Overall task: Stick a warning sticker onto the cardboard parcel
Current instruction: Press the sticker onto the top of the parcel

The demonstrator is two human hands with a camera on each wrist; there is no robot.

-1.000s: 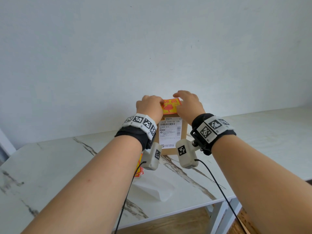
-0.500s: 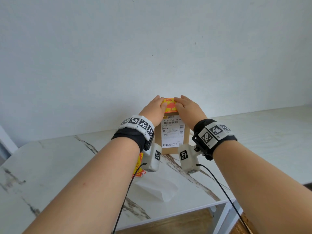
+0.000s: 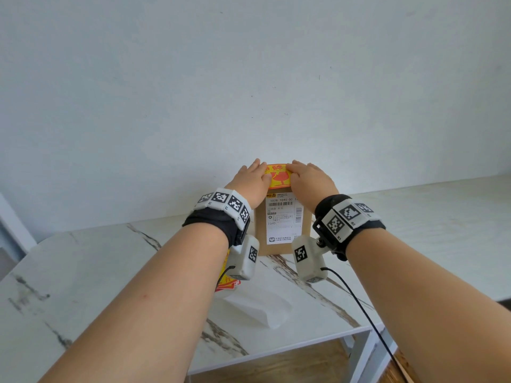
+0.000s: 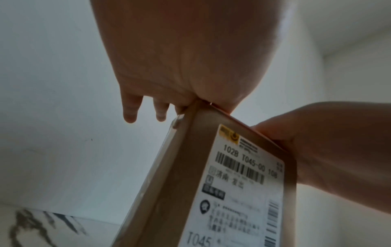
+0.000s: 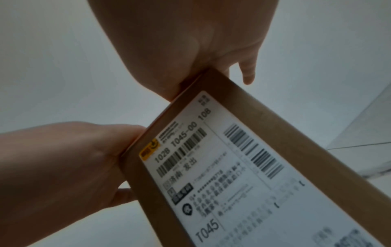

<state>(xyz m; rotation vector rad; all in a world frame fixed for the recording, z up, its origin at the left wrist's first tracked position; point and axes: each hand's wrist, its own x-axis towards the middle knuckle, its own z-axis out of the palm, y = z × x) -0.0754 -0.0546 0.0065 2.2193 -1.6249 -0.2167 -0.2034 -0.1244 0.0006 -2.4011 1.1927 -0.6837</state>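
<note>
The cardboard parcel (image 3: 284,233) is stood upright on the desk (image 3: 414,217), under both hands. The warning sticker (image 3: 279,176) is pressed flat on its top face between the left hand (image 3: 250,181) and right hand (image 3: 312,181). The fingers (image 4: 130,110) are extended, released, grasping nothing. A white shipping label (image 5: 222,175) is seen below them.
</note>
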